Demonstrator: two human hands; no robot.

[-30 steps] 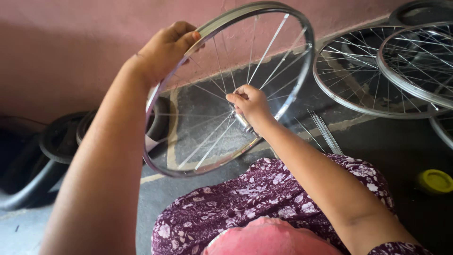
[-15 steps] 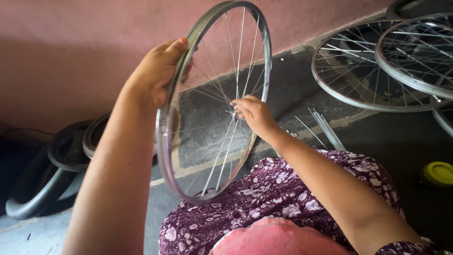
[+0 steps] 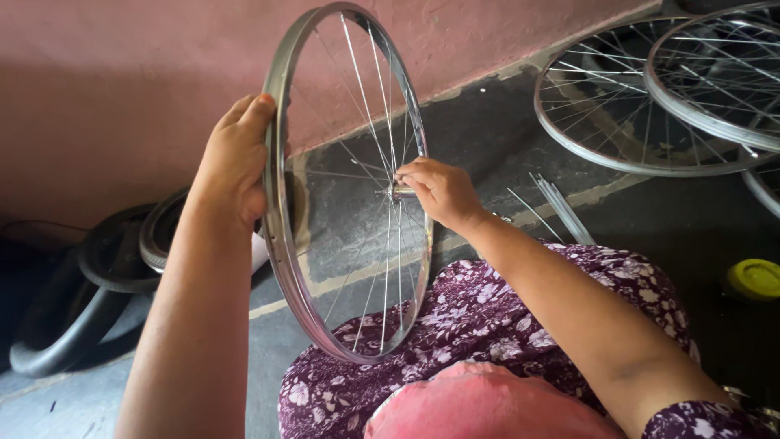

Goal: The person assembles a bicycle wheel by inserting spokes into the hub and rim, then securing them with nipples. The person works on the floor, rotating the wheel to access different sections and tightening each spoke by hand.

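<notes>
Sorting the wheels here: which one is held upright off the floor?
The spoked wheel between both hands: left hand on its rim, right hand at the hub. The other wheels lie flat at upper right.

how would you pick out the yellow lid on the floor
Start at the spoked wheels lying flat on the dark floor at the upper right. Below them, near the right edge, past the right forearm, sits the yellow lid: small, round, the only bright yellow thing around.
</notes>
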